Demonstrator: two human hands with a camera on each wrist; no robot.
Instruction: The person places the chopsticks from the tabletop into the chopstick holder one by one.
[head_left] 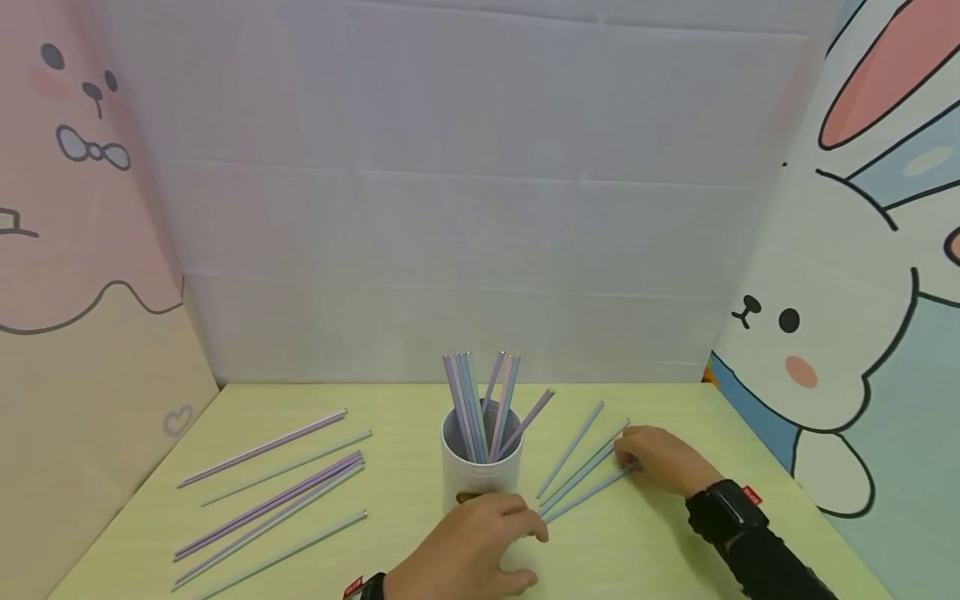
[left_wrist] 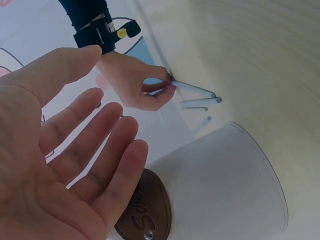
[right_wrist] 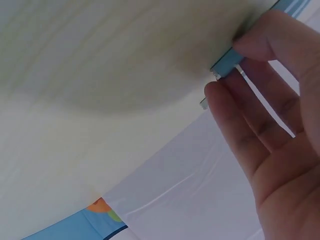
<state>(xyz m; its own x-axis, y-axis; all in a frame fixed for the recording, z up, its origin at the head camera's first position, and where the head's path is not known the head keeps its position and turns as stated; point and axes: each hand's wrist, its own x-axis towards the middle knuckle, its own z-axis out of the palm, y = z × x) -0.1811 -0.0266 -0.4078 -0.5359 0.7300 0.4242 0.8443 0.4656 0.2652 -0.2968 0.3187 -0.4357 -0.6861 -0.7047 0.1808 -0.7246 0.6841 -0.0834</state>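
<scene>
At the right of the table, my right hand pinches a light blue straw near its far end, between thumb and fingers. In the right wrist view, the blue straw end shows between the thumb and fingertips. Several more bluish straws lie beside it, to the right of the white cup. Purple, pink and blue straws stand in the cup. Just in front of the cup is my left hand, holding nothing, its fingers loosely spread. A brown oval label on the cup is partly hidden behind that hand.
Purple and pink straws and pale green straws lie slanted on the left of the pale yellow table. A white sheet rises behind, with cartoon-printed panels at both sides.
</scene>
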